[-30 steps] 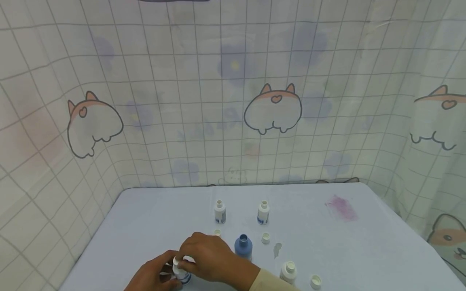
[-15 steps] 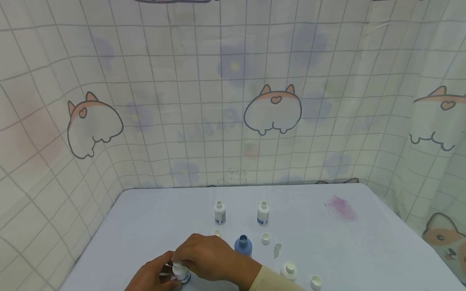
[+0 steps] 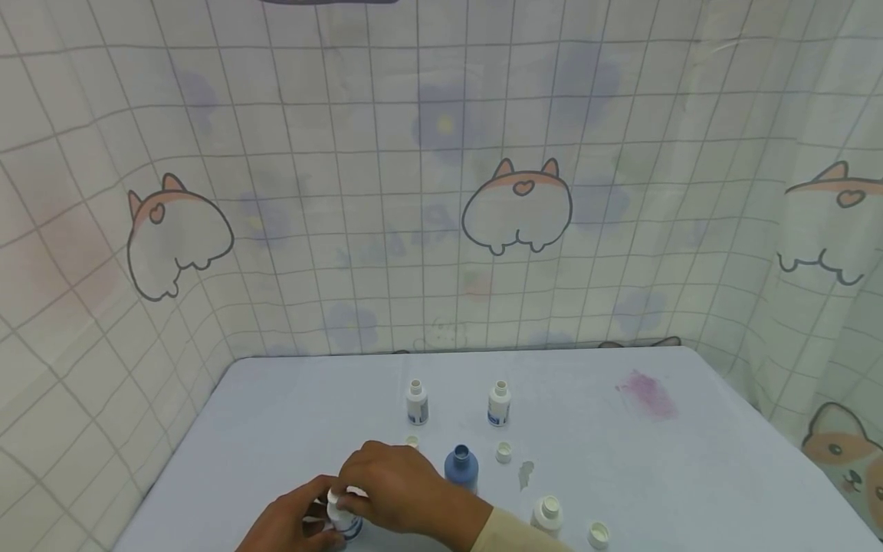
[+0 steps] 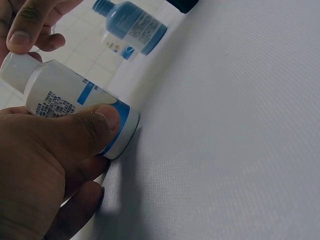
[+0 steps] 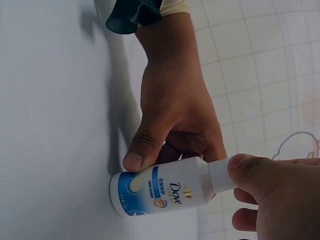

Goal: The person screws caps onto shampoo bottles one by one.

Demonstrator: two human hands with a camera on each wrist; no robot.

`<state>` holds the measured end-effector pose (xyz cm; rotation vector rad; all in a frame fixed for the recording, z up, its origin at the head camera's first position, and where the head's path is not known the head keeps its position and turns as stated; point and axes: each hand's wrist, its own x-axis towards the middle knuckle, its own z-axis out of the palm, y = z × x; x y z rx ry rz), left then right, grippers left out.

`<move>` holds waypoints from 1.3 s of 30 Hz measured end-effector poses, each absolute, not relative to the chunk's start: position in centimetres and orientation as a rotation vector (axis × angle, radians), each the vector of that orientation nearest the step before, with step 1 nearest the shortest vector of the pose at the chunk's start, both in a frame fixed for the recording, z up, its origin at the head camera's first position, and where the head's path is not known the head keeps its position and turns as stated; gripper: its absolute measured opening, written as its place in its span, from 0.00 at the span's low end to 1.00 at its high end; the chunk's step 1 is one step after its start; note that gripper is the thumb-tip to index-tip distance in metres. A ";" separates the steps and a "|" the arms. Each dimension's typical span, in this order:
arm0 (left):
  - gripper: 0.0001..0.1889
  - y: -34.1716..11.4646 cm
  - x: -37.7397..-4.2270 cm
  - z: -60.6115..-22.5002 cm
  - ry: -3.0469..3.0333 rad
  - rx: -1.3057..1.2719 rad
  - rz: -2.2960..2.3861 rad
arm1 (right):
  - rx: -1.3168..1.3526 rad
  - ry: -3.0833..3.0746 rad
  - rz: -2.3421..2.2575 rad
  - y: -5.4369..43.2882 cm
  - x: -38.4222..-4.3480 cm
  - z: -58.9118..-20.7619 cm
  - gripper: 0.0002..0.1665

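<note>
Near edge, L of ctr: person's left hand point(image 3: 290, 520) wrapped round lower body of white Dove bottle point(image 5: 167, 189), thumb one side, fingers other; only partly open, bottle fills the grip. Bottle approx upright, base on white tabletop point(image 3: 690, 475), blue band low on label. Right hand point(image 3: 393, 487) reaches across from R, thumb + fingers pinching white screw cap point(image 5: 221, 175) on bottle's neck; grip near closed, cap between. Cream sleeve point(image 3: 516, 532) on R arm; dark wrist mount point(image 5: 134, 15) on L wrist.

Near R, just beyond sleeve: white bottle w/o cap point(image 3: 548, 514), partly hidden; loose cap point(image 3: 599, 535) just R of it. Mid: blue bottle point(image 3: 461, 469), open neck, right beside R hand. Loose cap to its R point(image 3: 503, 452), another cap to its L point(image 3: 411, 442), partly behind R hand. Grey smudge point(image 3: 526, 474) nearby.

Far: two uncapped white bottles, L one point(image 3: 417, 404), R one point(image 3: 499, 405), upright, apart. Pink stain point(image 3: 648, 395) far R. Behind: grid-print curtain point(image 3: 372, 153) w/ corgi rears.
</note>
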<state>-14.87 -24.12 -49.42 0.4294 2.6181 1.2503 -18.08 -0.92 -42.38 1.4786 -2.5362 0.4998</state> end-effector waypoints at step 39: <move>0.31 -24.1 -15.0 -49.7 2.624 0.404 1.235 | 1.507 -2.538 0.547 -0.7 -18.2 -42.5 0.10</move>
